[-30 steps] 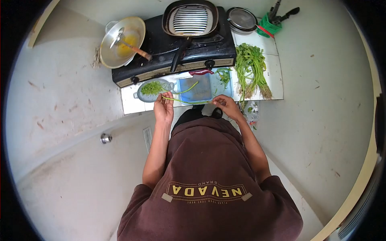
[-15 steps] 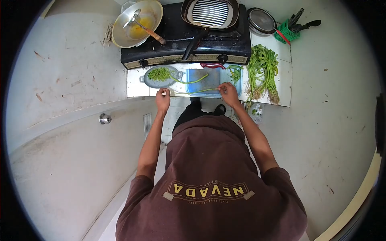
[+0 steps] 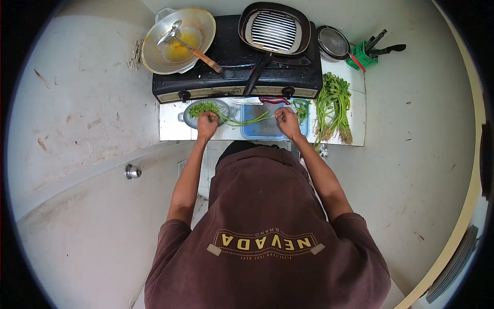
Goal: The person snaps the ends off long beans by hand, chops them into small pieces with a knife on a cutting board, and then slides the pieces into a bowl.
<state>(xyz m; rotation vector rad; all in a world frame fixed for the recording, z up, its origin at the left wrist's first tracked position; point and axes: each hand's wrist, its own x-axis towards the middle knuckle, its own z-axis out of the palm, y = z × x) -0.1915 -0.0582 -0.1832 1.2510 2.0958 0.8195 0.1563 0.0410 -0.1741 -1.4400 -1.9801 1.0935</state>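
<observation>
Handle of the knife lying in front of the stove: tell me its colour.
The knife handle is dark red, best seen in the head view.

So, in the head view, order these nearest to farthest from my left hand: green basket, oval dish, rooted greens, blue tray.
From your left hand:
1. Oval dish, by the hand
2. Blue tray, rightward
3. Rooted greens, further right
4. Green basket, back right

A maroon short-sleeved shirt bears upside-down yellow NEVADA lettering with pale tabs at eight and four o'clock; dark trousers show at twelve.
</observation>
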